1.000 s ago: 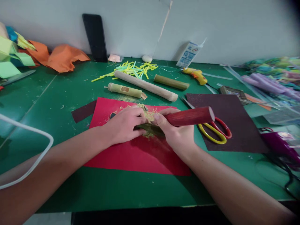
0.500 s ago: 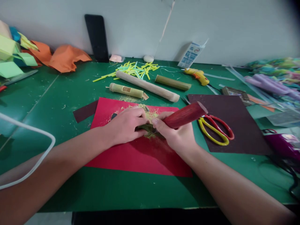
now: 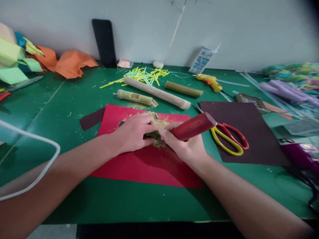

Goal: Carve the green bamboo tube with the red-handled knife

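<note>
Green bamboo piece, held low over the middle of a red sheet, mostly hidden by fingers. Pinched at its left part by the left hand, with fingers curled above and thumb below, nearly closed around it. Wrapped by the right hand, also closed: a thick red handle, tilted up and to the right, with its lower end hidden in the grip. Cannot tell what sits at that hidden end.

Around the fingertips, pale shavings scattered over the red sheet. Under its upper left edge, a dark strip. To the right, a larger dark sheet, with scissors lying partly on it, one loop yellow and one red.

Beyond the red sheet, on the green counter, a bamboo tube with a cut opening, a long pale rod and a short green tube. Behind these, a heap of yellow and aqua strips; off to the right, a yellow glue gun. Leaning against the wall, a black phone; to its left, crumpled orange material. Across the left forearm in view, a white cable.
</note>
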`<state>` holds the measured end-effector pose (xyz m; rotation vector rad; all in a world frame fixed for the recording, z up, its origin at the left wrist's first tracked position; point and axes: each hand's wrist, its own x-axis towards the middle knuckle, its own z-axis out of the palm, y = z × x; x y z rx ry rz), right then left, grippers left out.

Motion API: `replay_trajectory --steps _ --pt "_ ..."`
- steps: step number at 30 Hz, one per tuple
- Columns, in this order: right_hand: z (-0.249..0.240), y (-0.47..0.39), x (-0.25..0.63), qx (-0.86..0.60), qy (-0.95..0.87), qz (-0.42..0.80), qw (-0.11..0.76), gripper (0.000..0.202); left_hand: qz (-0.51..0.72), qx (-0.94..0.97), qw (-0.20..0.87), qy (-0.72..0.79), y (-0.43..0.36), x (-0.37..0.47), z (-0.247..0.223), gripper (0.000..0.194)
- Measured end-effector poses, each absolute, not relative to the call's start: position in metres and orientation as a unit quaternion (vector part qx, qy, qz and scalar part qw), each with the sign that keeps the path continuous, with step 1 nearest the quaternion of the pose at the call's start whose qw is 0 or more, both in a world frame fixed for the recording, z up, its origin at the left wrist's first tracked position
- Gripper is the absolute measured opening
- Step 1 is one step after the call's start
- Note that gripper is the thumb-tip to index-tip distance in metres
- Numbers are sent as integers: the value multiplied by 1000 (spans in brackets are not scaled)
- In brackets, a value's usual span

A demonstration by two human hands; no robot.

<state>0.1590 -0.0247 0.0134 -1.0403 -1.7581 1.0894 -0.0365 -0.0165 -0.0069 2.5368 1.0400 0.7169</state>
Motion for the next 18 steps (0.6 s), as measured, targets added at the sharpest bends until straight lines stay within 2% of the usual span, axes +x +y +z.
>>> replay_trajectory --steps 8,18 --pt "13 -23 156 -378 -738 404 386 20 243 883 165 366 -18 -36 -6 13" --pt "13 -24 157 -430 -703 384 415 30 238 883 165 370 -16 -37 -7 10"
